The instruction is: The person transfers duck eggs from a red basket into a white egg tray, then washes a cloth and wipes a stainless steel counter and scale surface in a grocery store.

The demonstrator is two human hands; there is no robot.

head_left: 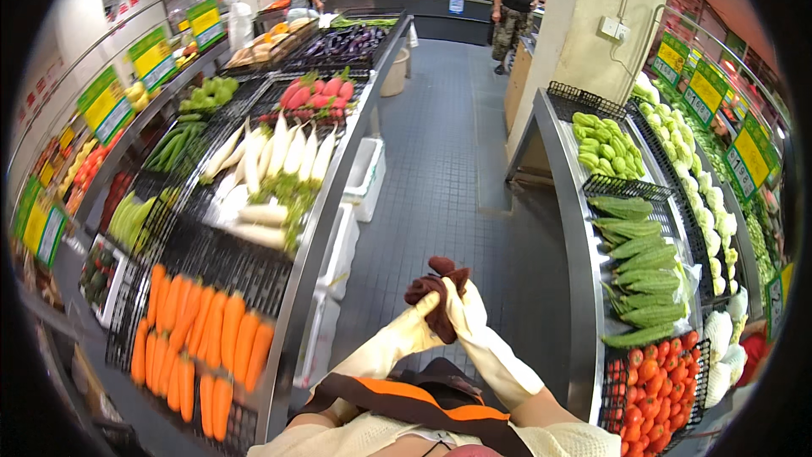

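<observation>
A dark brown cloth (pixel 438 298) is bunched up in front of my body, above the aisle floor. My left hand (pixel 422 317), in a pale cream rubber glove, grips it from the left. From the right, my right hand (pixel 466 308), gloved the same way, is closed on the same cloth. The two hands are close together, and folds of cloth stick out above and below them. Some fingers are hidden by the cloth and the gloves.
Carrots (pixel 196 336) and white radishes (pixel 285 152) lie on the left metal-edged stand (pixel 317 247). On the right are tomatoes (pixel 660 387), ridged green gourds (pixel 644 266) and chayotes (pixel 606 146). White foam boxes (pixel 365 184) sit under the left stand. A person (pixel 517 6) stands near the far counter (pixel 438 13).
</observation>
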